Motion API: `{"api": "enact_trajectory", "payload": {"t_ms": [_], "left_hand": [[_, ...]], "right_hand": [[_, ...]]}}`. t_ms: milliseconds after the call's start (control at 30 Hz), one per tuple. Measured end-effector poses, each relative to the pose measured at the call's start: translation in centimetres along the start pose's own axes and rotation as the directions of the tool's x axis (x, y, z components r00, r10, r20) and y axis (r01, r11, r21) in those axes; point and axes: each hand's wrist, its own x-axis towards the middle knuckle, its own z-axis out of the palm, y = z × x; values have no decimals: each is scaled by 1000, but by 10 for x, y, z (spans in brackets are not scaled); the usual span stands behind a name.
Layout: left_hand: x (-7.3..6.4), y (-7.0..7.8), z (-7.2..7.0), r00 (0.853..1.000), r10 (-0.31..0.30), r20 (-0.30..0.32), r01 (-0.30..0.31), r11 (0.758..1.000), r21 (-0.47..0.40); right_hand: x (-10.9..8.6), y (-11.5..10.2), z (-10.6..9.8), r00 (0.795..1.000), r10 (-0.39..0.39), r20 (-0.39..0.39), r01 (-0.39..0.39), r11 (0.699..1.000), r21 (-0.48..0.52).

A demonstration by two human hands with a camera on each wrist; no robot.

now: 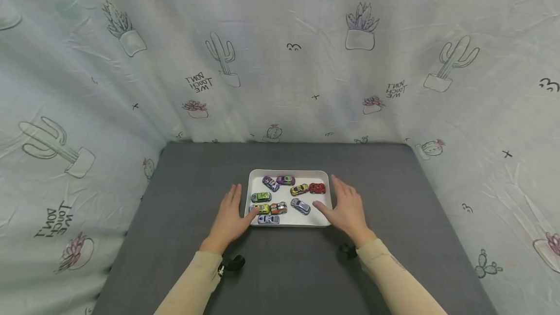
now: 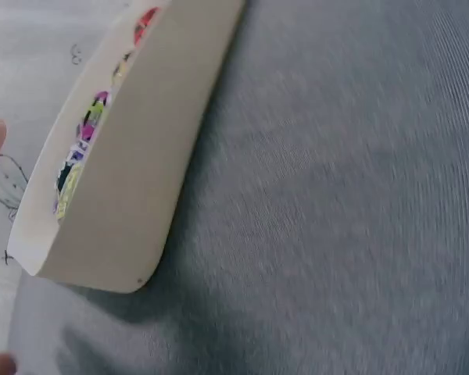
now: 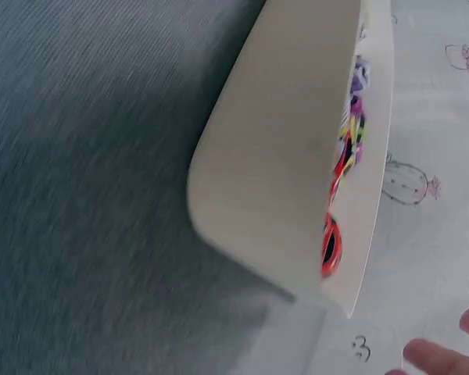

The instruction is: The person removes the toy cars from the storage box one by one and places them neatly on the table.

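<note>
A white rectangular tray (image 1: 302,220) lies on the grey table with several small toy cars in it. At its left end my left hand (image 1: 228,220) has straight fingers, the thumb reaching over the front left corner by a yellow-green car (image 1: 263,208). My right hand (image 1: 348,209) stands at the right end, thumb extended over the rim near a silver-grey car (image 1: 300,206). A red car (image 1: 317,188) sits by the right wall, next to a yellow car (image 1: 299,189). Toward the back are two purple cars (image 1: 271,183). In the wrist views, the tray wall (image 2: 133,156) hides most cars.
Grey cloth covers the table (image 1: 284,276). Behind it and at both sides hangs a pale curtain (image 1: 280,62) printed with cacti. Dark straps (image 1: 236,263) hang near the wrists, below long beige sleeves (image 1: 192,281).
</note>
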Motion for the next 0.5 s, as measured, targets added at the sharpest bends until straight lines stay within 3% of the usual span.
{"api": "enact_trajectory", "payload": {"t_ms": [100, 233, 333, 500], "left_hand": [[4, 0, 1, 999, -26, 28, 31, 975, -219], [10, -2, 4, 994, -88, 59, 105, 900, -424], [14, -4, 7, 990, -133, 50, 140, 872, -469], [18, -7, 12, 991, -135, 20, 128, 871, -474]], "right_hand": [[3, -6, 3, 1000, -5, 5, 4, 996, 94], [9, -18, 7, 998, -3, 59, -11, 972, 235], [13, -25, 11, 994, -4, 111, -33, 942, 333], [17, -31, 22, 982, -6, 190, -72, 912, 403]]}}
